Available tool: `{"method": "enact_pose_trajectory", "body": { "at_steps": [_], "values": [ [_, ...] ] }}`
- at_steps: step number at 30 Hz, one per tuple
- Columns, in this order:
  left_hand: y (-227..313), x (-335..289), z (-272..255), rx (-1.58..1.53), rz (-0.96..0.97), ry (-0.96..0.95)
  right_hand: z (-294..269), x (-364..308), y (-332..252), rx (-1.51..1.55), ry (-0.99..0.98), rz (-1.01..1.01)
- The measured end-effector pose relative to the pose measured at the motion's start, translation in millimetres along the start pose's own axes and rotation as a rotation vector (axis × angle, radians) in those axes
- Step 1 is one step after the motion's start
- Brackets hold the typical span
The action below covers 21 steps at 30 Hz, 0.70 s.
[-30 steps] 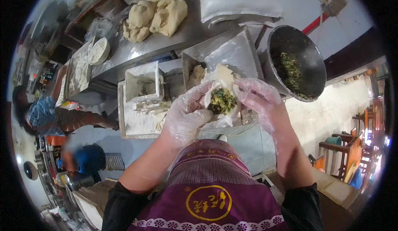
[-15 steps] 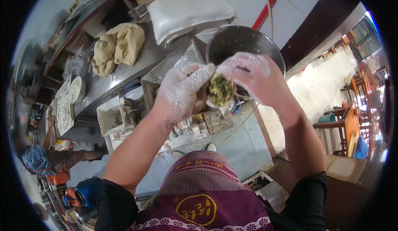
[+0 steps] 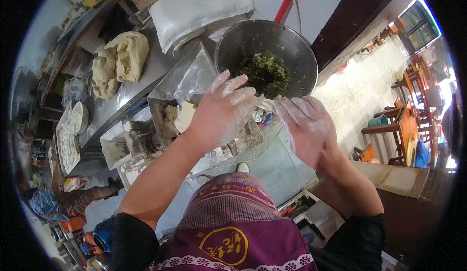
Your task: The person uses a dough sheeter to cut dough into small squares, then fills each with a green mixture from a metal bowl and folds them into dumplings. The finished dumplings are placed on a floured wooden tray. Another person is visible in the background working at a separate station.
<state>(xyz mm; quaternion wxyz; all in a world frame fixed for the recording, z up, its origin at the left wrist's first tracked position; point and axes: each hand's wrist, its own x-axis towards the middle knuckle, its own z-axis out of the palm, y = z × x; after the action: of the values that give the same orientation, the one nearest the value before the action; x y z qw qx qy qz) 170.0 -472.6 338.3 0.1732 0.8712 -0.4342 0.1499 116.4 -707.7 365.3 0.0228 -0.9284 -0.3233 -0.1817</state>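
Note:
A piece of pale dough wrapper (image 3: 265,104) spans the gap between my two flour-covered hands. At its left edge, my left hand (image 3: 224,111) pinches it with the inner fingers, while the outer fingers are spread; the thumb is mostly hidden. My right hand (image 3: 310,129) has its fingers bent over the other end of the dough. No filling shows in the piece from here. Just beyond the hands stands a large dark metal bowl (image 3: 296,42) with chopped green filling (image 3: 266,71) in its bottom.
A metal box (image 3: 188,79) and dough scraps (image 3: 185,115) lie left of the bowl. Large dough lumps (image 3: 127,59) and a white sack (image 3: 199,9) rest on the steel counter (image 3: 155,74). A floured tray (image 3: 68,144) is far left. Wooden furniture (image 3: 404,125) stands at right.
My hands have turned palms down, and the green filling seen in the wrapper is out of sight. My right hand has moved down, uncovering the bowl's filling. The view has shifted right.

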Motion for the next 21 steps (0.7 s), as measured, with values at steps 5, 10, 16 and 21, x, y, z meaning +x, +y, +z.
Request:
{"method": "enact_pose_trajectory", "body": {
  "at_steps": [5,10,16,21],
  "values": [
    [11.8,-7.8,-8.9,0.04,-0.035,-0.049,13.4,16.1,-33.3,0.052,-0.064,0.15],
    [16.1,-62.9,-36.8,-0.062,-0.261,0.002,17.5,1.2,-49.3,-0.016,-0.123,0.153],
    [21.3,-139.0,-63.8,-0.092,-0.325,-0.106,24.2,22.4,-54.0,0.119,-0.136,0.265],
    [22.7,-217.1,-76.3,-0.222,-0.606,-0.092,15.2,14.1,-50.7,0.233,-0.173,0.243]
  ]
}}
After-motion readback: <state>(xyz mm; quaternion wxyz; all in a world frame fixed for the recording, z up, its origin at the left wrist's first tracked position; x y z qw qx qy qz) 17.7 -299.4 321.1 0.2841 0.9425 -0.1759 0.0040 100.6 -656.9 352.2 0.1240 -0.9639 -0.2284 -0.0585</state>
